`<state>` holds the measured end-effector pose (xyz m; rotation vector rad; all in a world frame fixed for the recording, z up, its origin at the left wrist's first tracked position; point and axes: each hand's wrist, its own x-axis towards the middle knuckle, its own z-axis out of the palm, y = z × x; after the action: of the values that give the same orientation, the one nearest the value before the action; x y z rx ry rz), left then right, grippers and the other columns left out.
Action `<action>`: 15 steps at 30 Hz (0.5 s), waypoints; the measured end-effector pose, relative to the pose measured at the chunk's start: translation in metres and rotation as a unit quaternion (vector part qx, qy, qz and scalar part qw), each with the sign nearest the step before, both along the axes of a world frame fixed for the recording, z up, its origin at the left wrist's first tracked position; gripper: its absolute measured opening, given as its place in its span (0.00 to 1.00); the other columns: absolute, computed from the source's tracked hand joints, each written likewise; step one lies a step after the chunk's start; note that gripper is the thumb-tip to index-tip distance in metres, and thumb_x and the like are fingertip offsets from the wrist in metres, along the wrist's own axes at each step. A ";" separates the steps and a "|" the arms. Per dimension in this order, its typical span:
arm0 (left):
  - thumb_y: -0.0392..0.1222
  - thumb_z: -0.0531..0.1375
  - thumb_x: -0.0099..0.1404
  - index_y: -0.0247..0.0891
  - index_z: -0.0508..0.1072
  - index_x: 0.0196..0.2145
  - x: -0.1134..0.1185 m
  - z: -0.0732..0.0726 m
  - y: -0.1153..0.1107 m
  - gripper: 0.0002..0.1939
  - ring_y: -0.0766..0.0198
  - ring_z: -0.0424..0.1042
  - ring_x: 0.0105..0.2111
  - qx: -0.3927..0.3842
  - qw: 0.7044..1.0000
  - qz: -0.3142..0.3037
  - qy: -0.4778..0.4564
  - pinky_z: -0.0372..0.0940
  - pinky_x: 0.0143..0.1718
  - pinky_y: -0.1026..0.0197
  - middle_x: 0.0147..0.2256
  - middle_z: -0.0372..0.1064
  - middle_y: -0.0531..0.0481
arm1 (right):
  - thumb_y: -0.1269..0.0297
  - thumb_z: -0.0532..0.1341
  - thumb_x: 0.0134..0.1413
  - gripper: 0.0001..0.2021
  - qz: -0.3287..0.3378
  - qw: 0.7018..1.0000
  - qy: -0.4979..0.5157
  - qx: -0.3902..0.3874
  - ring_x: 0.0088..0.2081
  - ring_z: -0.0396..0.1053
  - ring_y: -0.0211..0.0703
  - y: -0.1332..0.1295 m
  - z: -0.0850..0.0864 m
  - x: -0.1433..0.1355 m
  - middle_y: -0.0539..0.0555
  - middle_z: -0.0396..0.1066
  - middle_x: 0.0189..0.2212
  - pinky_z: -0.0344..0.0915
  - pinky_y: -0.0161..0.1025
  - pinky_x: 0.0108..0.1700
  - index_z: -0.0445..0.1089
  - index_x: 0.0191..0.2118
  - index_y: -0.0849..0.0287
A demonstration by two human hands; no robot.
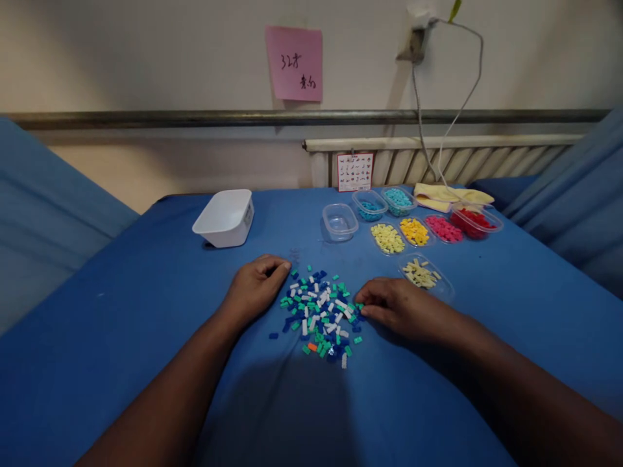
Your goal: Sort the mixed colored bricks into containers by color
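Note:
A loose pile of small toy building bricks (318, 305) in dark blue, green and white, with one orange brick (312, 347), lies on the blue cloth. At the pile's upper left edge rests my left hand (256, 287), its fingers curled and thumb against the index finger; whatever is between them is hidden. My right hand (396, 306) is at the pile's right edge, thumb and index finger closed around a small green brick (359, 305). Its other fingers are curled under the palm.
Beyond the pile stand a white plastic tub (224, 220) and a clear empty container (339, 222). Several clear containers with sorted bricks, including blue (370, 206), yellow (388, 239) and red (474, 222), sit at the right. A yellow cloth (450, 196) lies behind them.

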<state>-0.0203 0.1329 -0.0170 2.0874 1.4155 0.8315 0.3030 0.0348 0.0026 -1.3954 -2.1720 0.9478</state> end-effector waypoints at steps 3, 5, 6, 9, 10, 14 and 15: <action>0.57 0.60 0.75 0.41 0.83 0.37 0.002 0.000 -0.001 0.20 0.54 0.79 0.42 0.001 1.000 -0.004 0.010 0.71 0.46 0.55 0.40 0.81 0.48 | 0.69 0.65 0.64 0.07 -0.006 1.000 0.010 -0.029 0.35 0.75 0.42 -0.003 -0.002 0.007 0.51 0.80 0.36 0.66 0.37 0.38 0.79 0.46 0.55; 0.57 0.60 0.75 0.42 0.82 0.36 0.003 0.000 -0.001 0.19 0.54 0.79 0.42 0.001 1.000 -0.006 0.009 0.71 0.47 0.54 0.40 0.81 0.48 | 0.70 0.64 0.63 0.09 -0.002 1.000 0.006 -0.030 0.34 0.74 0.42 -0.004 -0.003 0.009 0.50 0.79 0.35 0.66 0.37 0.37 0.79 0.47 0.54; 0.56 0.60 0.74 0.42 0.82 0.36 0.004 0.000 -0.001 0.19 0.54 0.79 0.42 0.001 1.000 -0.006 0.007 0.71 0.48 0.53 0.41 0.81 0.48 | 0.70 0.64 0.63 0.10 0.001 1.000 0.002 -0.027 0.34 0.74 0.42 -0.004 -0.004 0.010 0.50 0.79 0.35 0.66 0.38 0.36 0.79 0.48 0.53; 0.55 0.60 0.75 0.42 0.82 0.35 0.004 0.000 -0.002 0.18 0.54 0.79 0.43 0.004 1.000 -0.010 0.007 0.71 0.49 0.52 0.41 0.81 0.47 | 0.70 0.63 0.63 0.13 -0.009 1.000 -0.009 -0.010 0.35 0.75 0.43 -0.004 -0.007 0.008 0.51 0.79 0.37 0.67 0.39 0.38 0.78 0.50 0.54; 0.55 0.60 0.75 0.42 0.82 0.35 0.004 0.000 -0.002 0.18 0.54 0.79 0.43 0.006 1.000 -0.012 0.008 0.71 0.49 0.52 0.41 0.81 0.47 | 0.70 0.62 0.63 0.13 -0.017 1.000 -0.013 0.002 0.36 0.75 0.43 -0.004 -0.008 0.007 0.52 0.79 0.38 0.68 0.40 0.39 0.78 0.51 0.54; 0.55 0.59 0.75 0.42 0.82 0.36 0.004 0.000 -0.003 0.18 0.54 0.79 0.43 0.014 1.000 -0.015 0.016 0.71 0.48 0.52 0.41 0.81 0.47 | 0.69 0.61 0.65 0.15 -0.010 0.998 -0.024 0.064 0.41 0.76 0.48 -0.006 -0.009 0.004 0.56 0.79 0.42 0.70 0.43 0.44 0.78 0.54 0.54; 0.55 0.59 0.75 0.42 0.82 0.36 0.004 0.000 -0.003 0.18 0.54 0.79 0.43 0.014 1.000 -0.015 0.018 0.71 0.48 0.52 0.41 0.81 0.47 | 0.69 0.61 0.65 0.17 0.006 0.997 -0.025 0.075 0.42 0.76 0.48 -0.007 -0.009 0.003 0.57 0.79 0.44 0.71 0.44 0.46 0.78 0.57 0.53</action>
<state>-0.0162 0.1295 -0.0168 2.1492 1.3942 0.8091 0.3064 0.0273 -0.0060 -1.3505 -2.2400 0.7424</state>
